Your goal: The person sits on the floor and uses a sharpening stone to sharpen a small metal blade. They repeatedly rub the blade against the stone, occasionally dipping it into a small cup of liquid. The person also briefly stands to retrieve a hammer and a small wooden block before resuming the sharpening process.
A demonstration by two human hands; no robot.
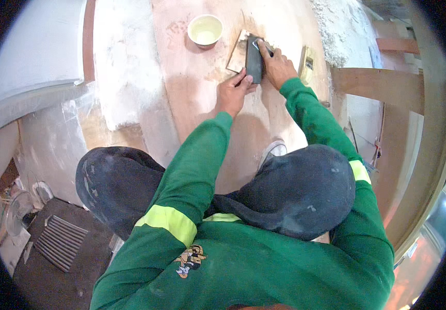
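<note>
A dark grey rectangular block [254,64], much like a sharpening stone, lies at the far middle over a thin, pale, stained board [238,52]. My left hand [233,92] is closed at its near left edge, thumb and fingers against the side. At the block's far right, my right hand [279,67] presses a small dark piece with a bright edge [255,44] onto the top, index finger stretched over it. Fingers hide most of that piece, so its kind is unclear. Right of this hand lies a yellowish wooden block with a dark slot [306,64], resembling a hand plane.
A white bowl of pale liquid [205,31] stands left of the block on the stained wooden surface [181,98]. Wooden framing [383,88] rises at the right. At the lower left are a dark mat with a ribbed grey panel [61,243] and a fan [19,211].
</note>
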